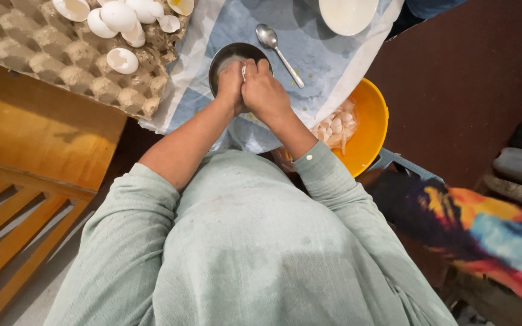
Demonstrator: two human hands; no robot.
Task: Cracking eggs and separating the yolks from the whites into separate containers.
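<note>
Over the steel bowl [228,60], left hand [232,84] and right hand [265,90] press together.

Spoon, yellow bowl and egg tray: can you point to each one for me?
Spoon [267,36], head view, on its rounded scoop end.
Yellow bowl [374,115], head view, on its bare inner wall.
Egg tray [49,66], head view, on its empty cardboard cups.

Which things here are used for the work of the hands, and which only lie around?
In use:
left hand and right hand, together on a white egg
metal bowl beneath them

Lying about:
spoon
egg tray with empty shells
orange bowl
white dish
</note>
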